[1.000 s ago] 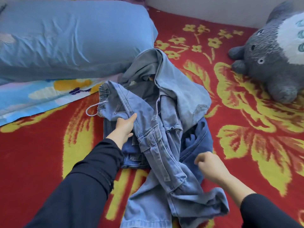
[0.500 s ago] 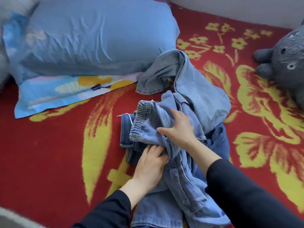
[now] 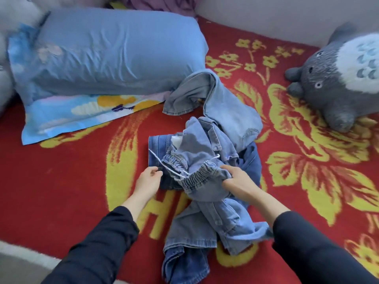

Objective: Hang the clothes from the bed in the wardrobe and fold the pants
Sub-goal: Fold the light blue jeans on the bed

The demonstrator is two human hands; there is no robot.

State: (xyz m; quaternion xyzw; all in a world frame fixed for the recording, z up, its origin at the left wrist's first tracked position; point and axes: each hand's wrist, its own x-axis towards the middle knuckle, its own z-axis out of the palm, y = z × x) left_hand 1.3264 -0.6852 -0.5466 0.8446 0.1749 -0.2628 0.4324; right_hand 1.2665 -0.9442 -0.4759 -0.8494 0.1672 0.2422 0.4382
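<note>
Right grip (image 3: 238, 183) clutching light jeans (image 3: 196, 148) by the waistband, left grip (image 3: 147, 181) pinching dark jeans (image 3: 158, 146) (light legs trailing toward the viewer)

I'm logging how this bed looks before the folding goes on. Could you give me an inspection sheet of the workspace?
Surface: red blanket with yellow flowers covers the bed.
Job's things: light denim pants bunched over dark blue jeans; another pale denim piece lies behind them.
Clutter: blue pillow on a patterned pillow; grey plush toy.
Grippers: left hand pinches the dark blue jeans' edge; right hand grips the pants' elastic waistband.
Cables: nothing seen.
Surroundings: pale wall; purple fabric beyond the pillow.
</note>
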